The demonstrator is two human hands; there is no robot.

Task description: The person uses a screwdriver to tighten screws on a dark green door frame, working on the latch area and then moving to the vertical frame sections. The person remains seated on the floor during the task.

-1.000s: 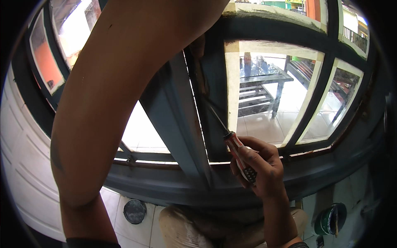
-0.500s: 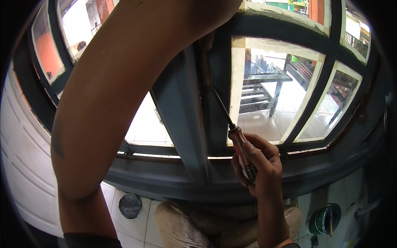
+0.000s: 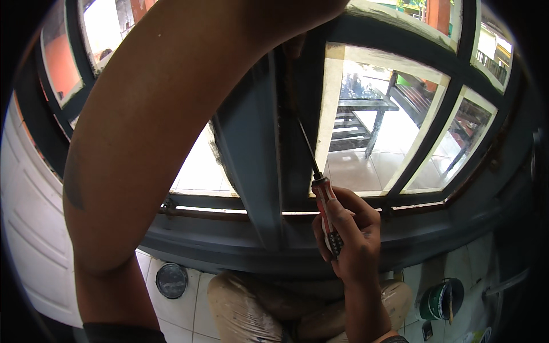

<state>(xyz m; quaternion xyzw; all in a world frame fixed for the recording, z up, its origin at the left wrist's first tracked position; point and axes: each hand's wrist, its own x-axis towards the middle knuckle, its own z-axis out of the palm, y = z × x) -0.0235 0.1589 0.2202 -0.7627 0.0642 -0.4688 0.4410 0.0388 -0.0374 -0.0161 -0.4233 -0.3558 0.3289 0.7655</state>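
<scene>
My right hand (image 3: 355,234) is closed round the red and white handle of a screwdriver (image 3: 324,200). Its thin dark shaft slants up and left to the edge of a dark blue-grey window frame (image 3: 243,154). The tip meets a shadowed vertical gap there, too dark to make out any screw. My left arm crosses the upper left and reaches up over the frame. Of my left hand (image 3: 294,46), only a bit of a finger shows in shadow beneath the forearm; the rest is hidden, and what it touches cannot be seen.
Glass panes (image 3: 372,126) edged with pale masking tape show a dark bench outside. On the tiled floor stand a round dark container (image 3: 171,280) at lower left and a green paint can (image 3: 433,303) with a stick at lower right. A white panelled surface (image 3: 37,228) lies far left.
The whole view has shifted a little. My right hand and the screwdriver sit slightly further left in it, with the grip unchanged. My left arm stays raised.
</scene>
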